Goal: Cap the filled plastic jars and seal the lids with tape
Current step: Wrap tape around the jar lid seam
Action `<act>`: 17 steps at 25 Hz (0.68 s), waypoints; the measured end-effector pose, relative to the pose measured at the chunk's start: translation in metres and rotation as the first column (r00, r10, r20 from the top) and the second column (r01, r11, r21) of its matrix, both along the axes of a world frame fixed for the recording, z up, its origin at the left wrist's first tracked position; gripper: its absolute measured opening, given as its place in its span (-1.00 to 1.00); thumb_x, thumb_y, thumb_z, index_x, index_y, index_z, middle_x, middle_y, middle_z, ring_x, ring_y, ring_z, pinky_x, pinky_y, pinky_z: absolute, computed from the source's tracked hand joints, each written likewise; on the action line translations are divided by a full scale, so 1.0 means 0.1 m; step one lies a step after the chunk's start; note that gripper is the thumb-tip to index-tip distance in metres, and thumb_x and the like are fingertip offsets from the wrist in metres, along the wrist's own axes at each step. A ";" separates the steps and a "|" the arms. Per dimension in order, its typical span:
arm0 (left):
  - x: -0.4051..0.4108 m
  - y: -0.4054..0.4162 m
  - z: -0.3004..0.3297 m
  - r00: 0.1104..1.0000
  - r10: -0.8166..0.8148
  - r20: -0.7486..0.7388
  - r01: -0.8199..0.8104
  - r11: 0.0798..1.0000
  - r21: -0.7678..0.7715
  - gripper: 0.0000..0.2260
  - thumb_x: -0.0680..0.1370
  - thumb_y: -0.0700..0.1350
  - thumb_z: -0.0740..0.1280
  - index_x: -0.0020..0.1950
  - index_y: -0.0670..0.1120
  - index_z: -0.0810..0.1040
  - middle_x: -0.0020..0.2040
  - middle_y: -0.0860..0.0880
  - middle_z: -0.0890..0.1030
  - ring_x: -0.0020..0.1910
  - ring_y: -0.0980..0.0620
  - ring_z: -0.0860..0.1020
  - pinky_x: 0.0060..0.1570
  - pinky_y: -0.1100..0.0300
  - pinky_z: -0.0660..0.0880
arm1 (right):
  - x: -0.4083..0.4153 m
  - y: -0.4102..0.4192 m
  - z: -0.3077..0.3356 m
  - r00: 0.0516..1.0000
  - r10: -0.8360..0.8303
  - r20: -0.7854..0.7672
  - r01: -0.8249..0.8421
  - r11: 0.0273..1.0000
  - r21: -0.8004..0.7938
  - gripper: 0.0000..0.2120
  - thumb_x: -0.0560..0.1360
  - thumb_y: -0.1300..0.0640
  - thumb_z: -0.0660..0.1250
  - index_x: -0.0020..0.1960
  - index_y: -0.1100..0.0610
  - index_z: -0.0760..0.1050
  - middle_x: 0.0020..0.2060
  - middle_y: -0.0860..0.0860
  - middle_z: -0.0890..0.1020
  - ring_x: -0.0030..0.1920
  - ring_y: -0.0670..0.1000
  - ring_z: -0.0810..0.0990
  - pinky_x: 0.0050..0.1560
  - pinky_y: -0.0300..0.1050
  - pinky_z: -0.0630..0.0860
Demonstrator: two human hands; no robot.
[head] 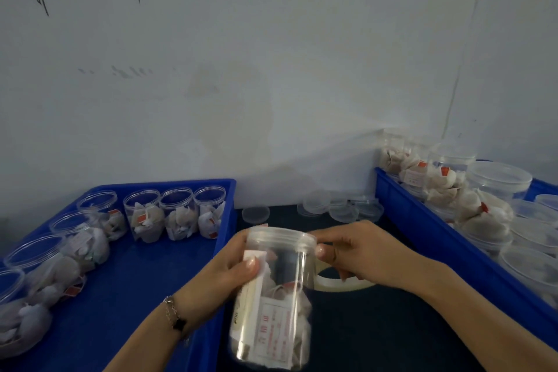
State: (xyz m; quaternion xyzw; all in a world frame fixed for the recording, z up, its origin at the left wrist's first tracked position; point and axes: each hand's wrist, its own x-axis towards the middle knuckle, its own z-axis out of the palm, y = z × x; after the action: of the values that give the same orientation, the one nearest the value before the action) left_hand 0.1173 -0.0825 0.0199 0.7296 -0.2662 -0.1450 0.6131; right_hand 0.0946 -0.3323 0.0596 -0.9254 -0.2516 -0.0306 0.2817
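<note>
Clear plastic jar [273, 296]: it is being held up between both hands over the dark table [377, 326], tilted, base toward the camera, its lid [282, 237] sitting on top.
Left hand [225, 273]: it is wrapping round the jar's upper left side just under the lid, thumb lying across the front, fingers curled behind and out of sight.
Left wrist: a thin chain bracelet [173, 315] with a dark charm is hanging on it.
Right hand [351, 252]: thumb and forefinger are pinching at the lid's right edge; whether a strip of tape is between them cannot be made out.
Tape roll [341, 281]: a pale ring is lying on the table just under the right hand, partly covered by it.
Jar contents: pale pouches and a white card with red print are pressing against the wall; the print is too blurred to read.
Loose lids [341, 211]: clear lids are lying beyond the grip, at the wall's foot.
Left blue tray [136, 296]: left of the grip, it is holding capped jars of pouches; its near end is cut off.
Right blue tray [422, 220]: right of the grip, it is holding jars, lids and pouches in a heap hard to tell apart.
Wall [271, 69]: dark handwriting far up to the left is reading roughly "3.84" after two unclear marks.
</note>
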 end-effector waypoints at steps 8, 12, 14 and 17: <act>-0.04 -0.14 -0.19 0.989 0.116 0.086 -0.139 0.934 0.329 0.07 0.02 0.41 0.47 0.45 0.10 0.20 0.25 0.20 0.42 0.20 0.24 0.46 0.18 0.35 0.42 | -0.07 0.18 -0.43 0.986 -0.037 0.163 0.084 0.954 -0.288 -0.41 0.44 -0.45 -0.08 0.43 -0.32 0.15 -0.35 -0.14 0.54 -0.32 -0.16 0.54 -0.35 -0.32 0.29; -0.03 -0.11 -0.19 0.971 0.182 0.153 -0.228 0.897 0.379 -0.04 0.04 0.48 0.37 0.37 0.06 0.42 0.18 0.21 0.50 0.12 0.28 0.49 0.07 0.41 0.44 | -0.09 0.19 -0.42 0.995 -0.086 0.055 0.098 0.964 -0.248 -0.27 0.30 -0.55 -0.05 0.43 -0.34 0.13 -0.42 -0.08 0.53 -0.39 -0.18 0.53 -0.34 -0.34 0.37; -0.02 -0.08 -0.17 0.967 0.207 0.150 -0.247 0.910 0.334 -0.11 0.06 0.42 0.40 0.33 0.06 0.46 0.16 0.18 0.54 0.11 0.27 0.52 0.11 0.35 0.47 | -0.08 0.14 -0.36 0.997 -0.065 -0.040 0.056 0.978 -0.199 -0.19 0.24 -0.59 0.04 0.43 -0.41 -0.04 -0.32 -0.05 0.60 -0.30 -0.19 0.56 -0.29 -0.33 0.42; 0.01 -0.01 -0.12 0.954 0.269 0.133 -0.293 0.931 0.220 -0.23 0.08 0.31 0.43 0.24 0.05 0.50 0.14 0.08 0.56 0.10 0.14 0.55 0.10 0.17 0.53 | -0.07 0.03 -0.32 0.985 0.017 -0.174 -0.026 0.998 -0.050 -0.11 0.23 -0.55 0.22 0.36 -0.51 -0.28 -0.30 -0.04 0.63 -0.33 -0.16 0.57 -0.29 -0.31 0.45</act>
State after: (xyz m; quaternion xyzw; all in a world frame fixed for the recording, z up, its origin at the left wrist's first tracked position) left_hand 0.1188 -0.0833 0.0084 0.8344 -0.1704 -0.0494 0.5219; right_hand 0.0874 -0.3292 0.0273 -0.9289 -0.2369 0.0597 0.2785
